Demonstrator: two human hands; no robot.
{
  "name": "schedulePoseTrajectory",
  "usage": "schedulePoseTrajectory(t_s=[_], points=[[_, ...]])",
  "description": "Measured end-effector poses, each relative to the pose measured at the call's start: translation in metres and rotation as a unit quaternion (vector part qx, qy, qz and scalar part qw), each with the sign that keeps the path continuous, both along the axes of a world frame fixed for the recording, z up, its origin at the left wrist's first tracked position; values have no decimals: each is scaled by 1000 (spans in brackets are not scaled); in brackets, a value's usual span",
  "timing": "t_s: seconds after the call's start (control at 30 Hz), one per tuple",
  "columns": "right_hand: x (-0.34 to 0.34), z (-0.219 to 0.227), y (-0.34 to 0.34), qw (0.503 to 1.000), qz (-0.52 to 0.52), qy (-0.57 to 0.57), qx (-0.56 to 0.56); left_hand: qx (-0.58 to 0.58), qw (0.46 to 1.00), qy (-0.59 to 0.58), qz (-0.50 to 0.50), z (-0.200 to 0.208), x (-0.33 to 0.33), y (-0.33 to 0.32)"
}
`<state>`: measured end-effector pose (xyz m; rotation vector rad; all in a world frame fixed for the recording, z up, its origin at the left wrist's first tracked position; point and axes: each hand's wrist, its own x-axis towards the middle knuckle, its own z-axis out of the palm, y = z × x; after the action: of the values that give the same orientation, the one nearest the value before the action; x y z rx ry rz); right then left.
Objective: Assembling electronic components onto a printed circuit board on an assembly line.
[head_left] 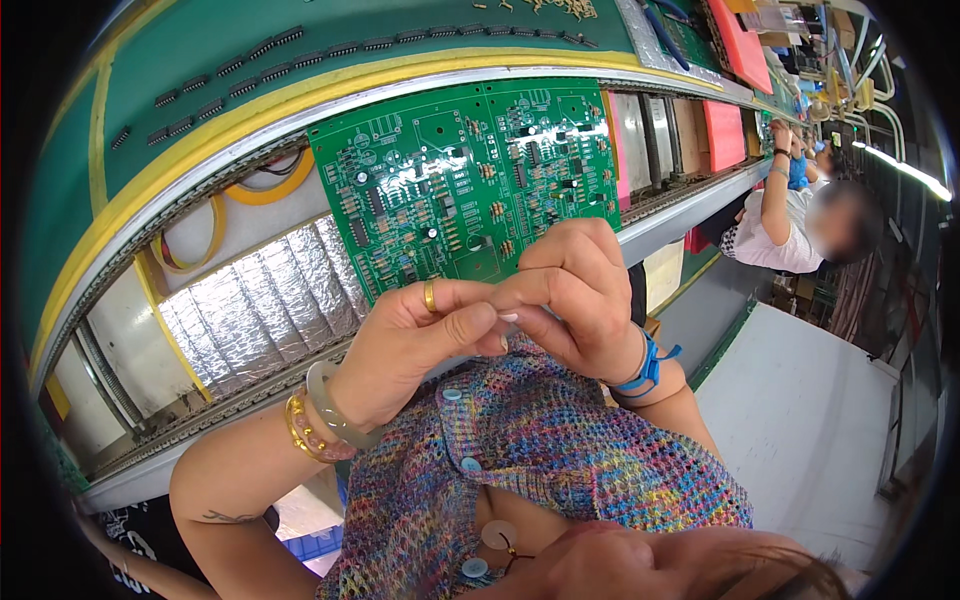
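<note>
My left hand (412, 328) and my right hand (578, 290) meet just over the near edge of a green circuit board (470, 205). The fingertips of both are pinched together and touch each other. Whatever lies between them, if anything, is too small or hidden to make out. The board carries many small parts, among them black chips, resistors and round capacitors, and it lies across the rails of a conveyor line. My fingers cover part of its near edge.
Beyond the far rail (440, 85), rows of black chips (273, 72) stand on a green mat (200, 45). Silvery foil padding (265, 310) and yellow tape rolls (195, 235) lie between the rails. Pink foam blocks (725, 135) sit rightward; a co-worker (790, 220) is further along.
</note>
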<state>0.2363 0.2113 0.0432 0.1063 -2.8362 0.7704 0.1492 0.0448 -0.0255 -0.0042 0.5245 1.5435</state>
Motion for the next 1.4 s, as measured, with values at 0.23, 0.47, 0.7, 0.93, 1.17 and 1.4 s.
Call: schedulePoseTrajectory(t_s=[0.23,0.47,0.7,0.93,1.17,1.4], points=[[1,2,1,1000,8,-8,-24,-15,999,-15,25,2,-1,-1],[2,-4,0,995,4,48,87,-87,993,53,51,5,0,0],[-9,1,1,997,5,-8,77,-108,988,92,55,6,0,1],[-49,-39,44,983,-178,-1,36,-79,992,91,24,6,-2,3],[-63,-49,46,977,-203,-15,59,-80,992,94,11,7,-4,4],[-64,-52,47,977,-195,-10,90,-73,995,72,16,7,-4,4]])
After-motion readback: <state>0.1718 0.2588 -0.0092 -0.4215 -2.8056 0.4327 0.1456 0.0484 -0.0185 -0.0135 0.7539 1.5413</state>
